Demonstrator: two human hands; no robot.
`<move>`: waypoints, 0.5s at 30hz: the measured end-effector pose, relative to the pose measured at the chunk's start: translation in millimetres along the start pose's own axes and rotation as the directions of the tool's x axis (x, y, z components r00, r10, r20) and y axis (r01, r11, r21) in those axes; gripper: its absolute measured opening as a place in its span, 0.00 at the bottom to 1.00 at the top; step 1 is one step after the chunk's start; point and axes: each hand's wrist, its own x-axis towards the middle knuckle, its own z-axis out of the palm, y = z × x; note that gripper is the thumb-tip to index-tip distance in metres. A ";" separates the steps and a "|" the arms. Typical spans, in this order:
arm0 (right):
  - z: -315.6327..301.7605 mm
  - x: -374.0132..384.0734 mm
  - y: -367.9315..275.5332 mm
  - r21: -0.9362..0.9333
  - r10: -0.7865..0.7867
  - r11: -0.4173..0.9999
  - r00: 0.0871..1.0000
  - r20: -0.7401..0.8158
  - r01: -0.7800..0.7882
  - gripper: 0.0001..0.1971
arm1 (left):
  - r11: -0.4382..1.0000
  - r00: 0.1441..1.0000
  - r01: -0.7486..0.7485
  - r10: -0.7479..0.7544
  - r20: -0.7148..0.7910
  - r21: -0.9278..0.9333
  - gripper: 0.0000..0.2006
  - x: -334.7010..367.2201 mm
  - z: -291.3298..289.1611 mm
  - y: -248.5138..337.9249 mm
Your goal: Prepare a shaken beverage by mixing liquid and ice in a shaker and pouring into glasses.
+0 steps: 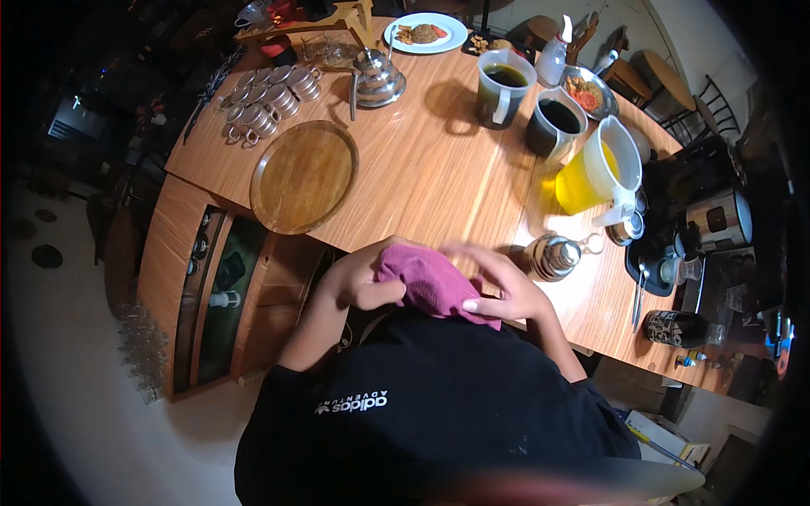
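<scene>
The pink cloth [434,285] is by the edge of the table [413,190]. The left hand [367,282] has fingers clamped on it, maybe so it won't slip. The right hand [510,291] has fingers apart, thumb touching it.

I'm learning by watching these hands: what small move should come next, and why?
Probably close the fingers of the right hand onto the pink cloth. They look spread and loose, with only the thumb clearly on its right end, while the left hand grips the left end.
</scene>
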 end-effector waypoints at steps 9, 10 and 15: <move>2.6 78.9 31.1 -0.491 0.112 0.699 0.759 -0.642 -0.519 0.17 | 0.750 0.720 0.494 -0.070 -0.690 0.439 0.15 -51.3 -91.2 -99.2; 5.4 89.0 45.5 -0.685 -0.174 0.522 0.723 -0.669 -0.508 0.22 | 0.545 0.721 0.484 0.195 -0.665 0.685 0.19 -53.9 -95.7 -114.5; 55.5 122.4 62.8 -0.720 0.022 0.396 0.790 -0.613 -0.570 0.31 | 0.347 0.735 0.511 0.298 -0.609 0.787 0.23 -72.9 -105.2 -113.9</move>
